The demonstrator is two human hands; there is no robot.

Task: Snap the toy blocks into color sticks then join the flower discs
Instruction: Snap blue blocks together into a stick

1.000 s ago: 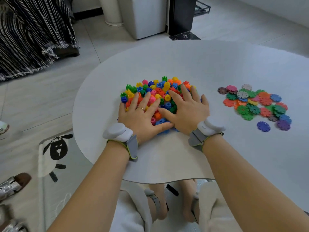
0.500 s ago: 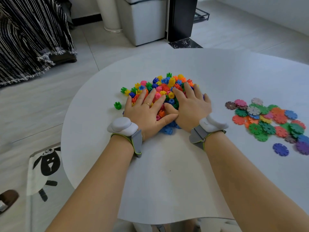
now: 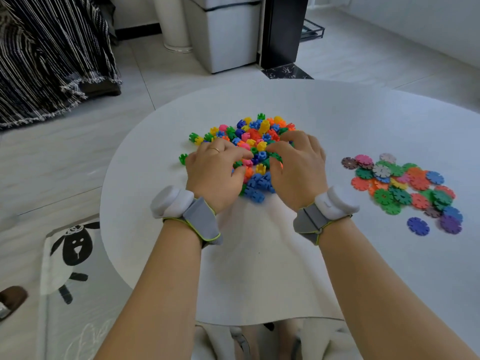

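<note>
Two hands, my left hand [image 3: 213, 172] and right hand [image 3: 298, 168], curl over the blocks [image 3: 259, 132] piled on the table [image 3: 259, 268]. I cannot tell if they hold any. The flower discs [image 3: 405, 185] lie to the right.

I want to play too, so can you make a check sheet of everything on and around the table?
Surface: round white table.
Job's things: block pile in the middle; flower discs lying loose at the right.
Clutter: one green block apart, left of the pile.
Grippers: left hand and right hand curl fingers into the pile; grip unclear.
Cables: nothing seen.
Surroundings: sheep rug, striped cloth, white cabinet.
</note>
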